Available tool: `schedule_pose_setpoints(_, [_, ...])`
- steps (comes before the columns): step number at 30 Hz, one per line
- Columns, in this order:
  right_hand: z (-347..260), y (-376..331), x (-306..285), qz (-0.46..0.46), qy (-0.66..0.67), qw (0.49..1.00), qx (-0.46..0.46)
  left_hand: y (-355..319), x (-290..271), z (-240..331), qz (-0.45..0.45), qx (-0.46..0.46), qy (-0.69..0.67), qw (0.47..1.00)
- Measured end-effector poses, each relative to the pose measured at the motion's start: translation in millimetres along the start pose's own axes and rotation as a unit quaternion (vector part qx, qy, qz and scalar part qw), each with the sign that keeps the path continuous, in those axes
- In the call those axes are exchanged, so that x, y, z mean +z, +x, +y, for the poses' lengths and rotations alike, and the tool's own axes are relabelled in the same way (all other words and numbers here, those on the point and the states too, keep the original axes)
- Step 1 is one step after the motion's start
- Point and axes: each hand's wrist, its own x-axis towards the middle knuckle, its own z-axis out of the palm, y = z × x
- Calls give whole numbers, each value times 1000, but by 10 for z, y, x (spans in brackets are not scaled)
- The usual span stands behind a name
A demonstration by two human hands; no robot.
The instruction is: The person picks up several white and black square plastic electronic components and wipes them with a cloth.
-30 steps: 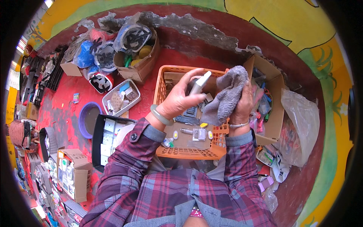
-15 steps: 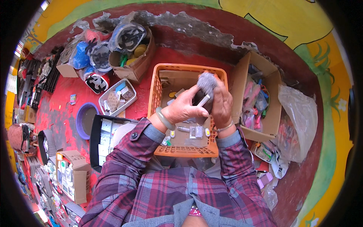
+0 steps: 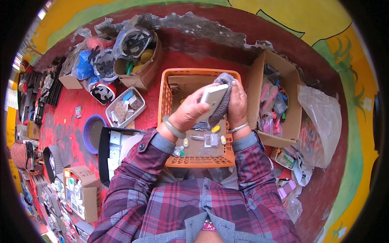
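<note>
I am gripping a flat, pale grey rectangular device (image 3: 212, 99) in my left hand (image 3: 193, 111) while my right hand (image 3: 236, 104) is clutching a fuzzy grey cloth (image 3: 223, 97) against it.

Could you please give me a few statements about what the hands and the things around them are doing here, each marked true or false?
1. The left hand holds a flat pale rectangular object. True.
2. The right hand is empty. False: it presses a grey cloth against the object.
3. Both hands are above an orange crate. True.
4. The crate is lined with blue plastic. False: brown cardboard lines it, with small items lying on it.
5. An open cardboard box stands to the right of the crate. True.
</note>
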Motion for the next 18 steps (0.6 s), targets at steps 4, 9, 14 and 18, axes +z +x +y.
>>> schedule_pose_setpoints(4, [119,28,-142,-90,518,810,259,56,41,112,56,18,-221,973])
schedule_pose_setpoints(9, [-123,55,-87,-31,369,911,183,76,-61,87,141,-14,-246,959])
schedule_pose_setpoints(14, [-95,-109,192,-66,243,960,120,97,-71,-54,176,25,-234,956])
schedule_pose_setpoints(18, [-24,-211,275,-82,249,958,116,122,-155,-77,231,41,-233,944])
